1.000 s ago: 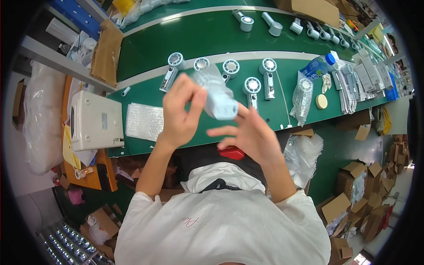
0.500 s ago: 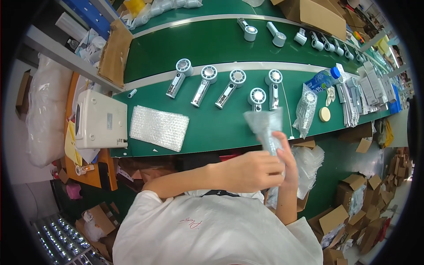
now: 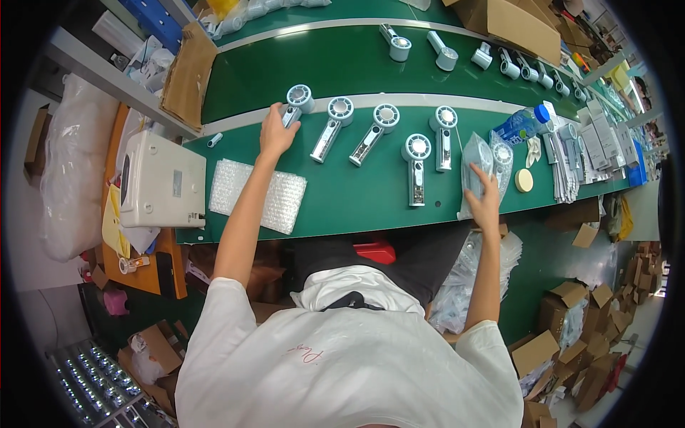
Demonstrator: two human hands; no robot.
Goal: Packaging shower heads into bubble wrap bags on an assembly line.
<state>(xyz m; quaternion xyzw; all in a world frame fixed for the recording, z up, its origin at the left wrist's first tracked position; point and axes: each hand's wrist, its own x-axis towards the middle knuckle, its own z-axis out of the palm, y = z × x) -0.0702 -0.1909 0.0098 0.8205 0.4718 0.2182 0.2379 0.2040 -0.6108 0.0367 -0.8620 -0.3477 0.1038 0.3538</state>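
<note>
My left hand [image 3: 276, 133] is closed round the handle of the leftmost handheld fan [image 3: 300, 98], a pale fan with a round head, lying on the green bench. Over at the right, my right hand [image 3: 484, 196] rests with fingers apart on a bubble-wrapped fan [image 3: 475, 153]. Right beside that lies a second bubble-wrapped fan [image 3: 502, 158]. Between my hands lie several bare fans, among them one fan [image 3: 327, 140], another fan [image 3: 367, 148], a nearer fan [image 3: 417, 171] and a fan [image 3: 444, 139] by the wrapped pair.
A stack of bubble-wrap bags [image 3: 285, 203] lies beside a cream machine [image 3: 160, 182]. Behind the wrapped fans stand a blue bottle [image 3: 524, 123] and a round cream lid [image 3: 524, 180]. More fans line the far green strip [image 3: 321, 71]. Cardboard boxes [image 3: 539, 353] crowd the floor at right.
My hands were together around a bubble-wrapped package near the front edge. The right has carried it beside the other wrapped fan. My left hand has reached out to the leftmost fan.
</note>
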